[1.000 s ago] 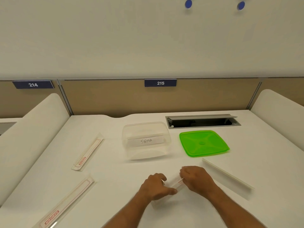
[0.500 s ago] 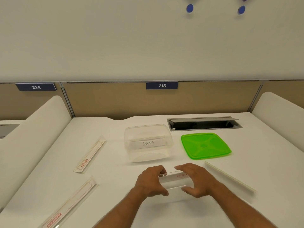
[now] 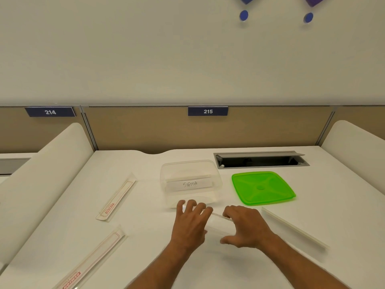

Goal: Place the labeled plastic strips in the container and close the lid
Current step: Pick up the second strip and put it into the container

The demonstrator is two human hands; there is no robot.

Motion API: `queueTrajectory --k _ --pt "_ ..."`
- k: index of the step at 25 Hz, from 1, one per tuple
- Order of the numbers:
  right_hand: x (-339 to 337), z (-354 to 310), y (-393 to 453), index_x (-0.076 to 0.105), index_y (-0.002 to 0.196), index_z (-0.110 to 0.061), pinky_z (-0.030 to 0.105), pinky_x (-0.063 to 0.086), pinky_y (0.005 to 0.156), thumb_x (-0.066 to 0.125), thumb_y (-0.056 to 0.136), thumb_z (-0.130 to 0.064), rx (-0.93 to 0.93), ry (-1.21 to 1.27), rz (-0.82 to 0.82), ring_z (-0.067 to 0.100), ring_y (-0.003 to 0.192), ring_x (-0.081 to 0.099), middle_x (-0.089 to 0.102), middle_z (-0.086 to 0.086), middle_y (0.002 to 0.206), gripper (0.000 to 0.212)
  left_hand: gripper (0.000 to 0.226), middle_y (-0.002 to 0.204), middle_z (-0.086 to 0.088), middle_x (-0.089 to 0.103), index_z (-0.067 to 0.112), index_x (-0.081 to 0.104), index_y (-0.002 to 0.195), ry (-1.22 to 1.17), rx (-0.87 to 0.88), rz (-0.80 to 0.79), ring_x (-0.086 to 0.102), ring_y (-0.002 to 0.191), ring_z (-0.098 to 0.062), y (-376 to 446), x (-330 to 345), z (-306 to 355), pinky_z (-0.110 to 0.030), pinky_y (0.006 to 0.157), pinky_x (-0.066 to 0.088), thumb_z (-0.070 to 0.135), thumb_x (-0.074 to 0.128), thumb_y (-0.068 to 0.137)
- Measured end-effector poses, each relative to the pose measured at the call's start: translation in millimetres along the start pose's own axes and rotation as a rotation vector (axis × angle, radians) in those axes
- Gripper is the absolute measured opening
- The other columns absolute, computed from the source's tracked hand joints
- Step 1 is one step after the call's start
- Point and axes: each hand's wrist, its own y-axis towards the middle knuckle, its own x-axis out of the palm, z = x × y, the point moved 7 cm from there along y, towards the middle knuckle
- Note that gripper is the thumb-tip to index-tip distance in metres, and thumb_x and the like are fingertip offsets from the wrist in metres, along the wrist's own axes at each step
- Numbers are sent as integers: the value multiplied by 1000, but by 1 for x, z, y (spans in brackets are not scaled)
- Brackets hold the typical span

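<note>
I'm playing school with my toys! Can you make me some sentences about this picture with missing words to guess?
1. The lid lying on the desk is coloured ____.
2. The word on the strip inside the clear container reads ____.
3. The left hand and right hand together hold one clear ____.
4. The number sign straight behind the container reads ____.

Missing words: green; SIGMA; strip; 215
</note>
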Motion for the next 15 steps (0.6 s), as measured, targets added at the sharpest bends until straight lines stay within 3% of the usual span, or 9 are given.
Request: queueTrajectory --k 3,6,8,11,15 --pt "-13 -10 -2 55 107 -32 24 46 67 57 57 -85 16 155 66 8 81 58 63 -17 96 73 57 100 8 67 25 59 101 15 47 56 63 93 -24 0 -4 -5 -44 90 52 13 83 51" --pt "-17 -1 -2 60 107 -33 24 53 64 67 60 -76 172 689 112 6 79 63 66 -15 95 64 51 98 5 65 21 55 98 21 135 103 62 94 -24 -2 -8 -6 -43 91 53 6 78 56" --pt "-9 7 1 62 112 -26 37 61 70 72 60 -64 323 1089 122 16 88 67 68 -4 101 65 49 102 3 67 19 54 100 -1 210 145 64 102 -24 -3 -13 -4 -42 94 54 7 80 60" --pt "13 5 7 55 126 -17 44 59 81 77 63 -47 488 1514 -17 27 105 66 65 10 118 73 37 112 -3 69 14 55 104 -113 364 219 62 120 -26 -8 -23 4 -37 96 55 12 78 76" --pt "30 -3 8 63 123 -15 45 57 82 70 77 -34 554 1888 -99 33 96 67 69 16 116 50 29 123 -12 68 13 49 106 -345 425 288 54 130 -27 -13 -39 6 -34 79 61 17 71 87"
